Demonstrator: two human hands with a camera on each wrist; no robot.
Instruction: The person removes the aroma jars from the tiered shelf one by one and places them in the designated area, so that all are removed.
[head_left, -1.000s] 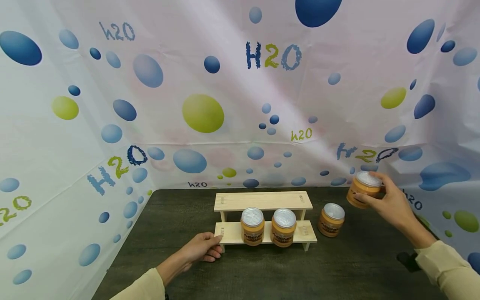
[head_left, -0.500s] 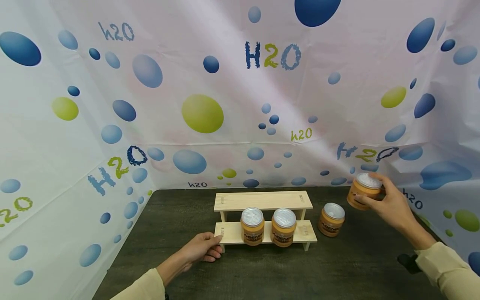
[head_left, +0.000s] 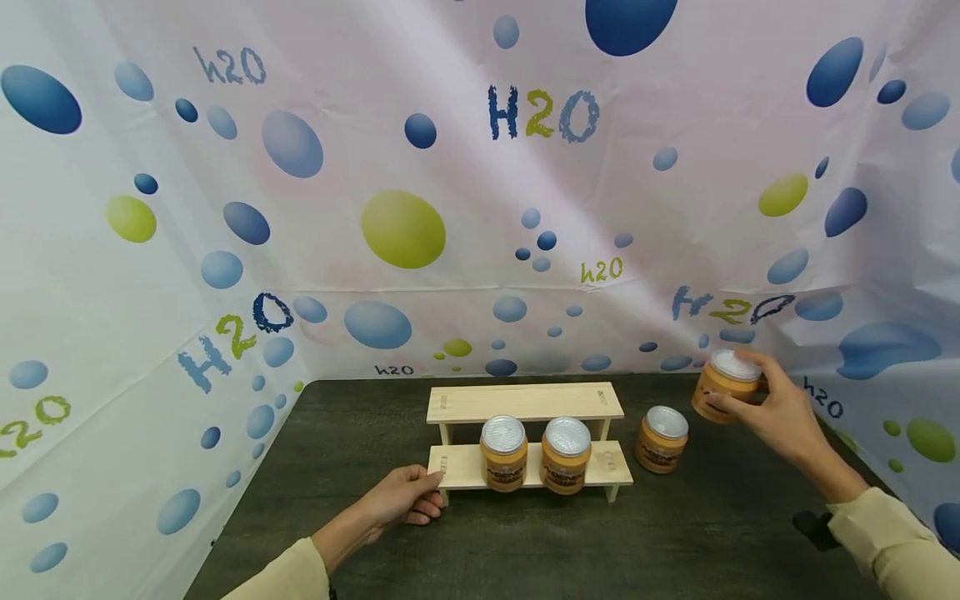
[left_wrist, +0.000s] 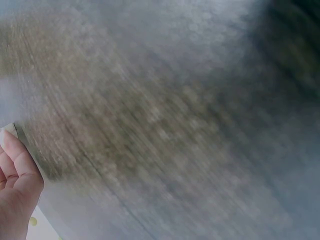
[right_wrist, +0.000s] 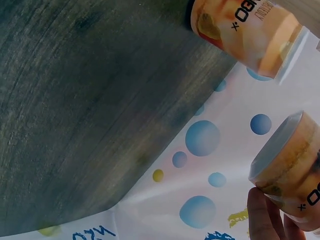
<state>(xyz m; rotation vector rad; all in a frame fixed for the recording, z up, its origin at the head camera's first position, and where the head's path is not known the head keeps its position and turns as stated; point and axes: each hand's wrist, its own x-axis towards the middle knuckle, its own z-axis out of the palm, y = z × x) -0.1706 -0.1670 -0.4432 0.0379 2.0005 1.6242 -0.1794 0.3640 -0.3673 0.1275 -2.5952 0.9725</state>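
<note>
My right hand holds an orange jar with a silver lid above the table at the far right. Thumb and fingers grip its sides; in the right wrist view the same jar is partly cut off by the edge. My left hand pinches the left end of the lower step of a two-step wooden stand, thumb on top. Two matching jars, a left one and a right one, stand side by side on that step. Another jar stands on the table, right of the stand.
The dark wood-grain table reaches back to a white sheet printed with bubbles and "H2O", which also hangs along both sides. A small black object shows by the right sleeve. Mostly blurred tabletop fills the left wrist view.
The jar in my right hand has come down very slightly. My left hand, the stand and the other jars have not moved; the head view has shifted a little.
</note>
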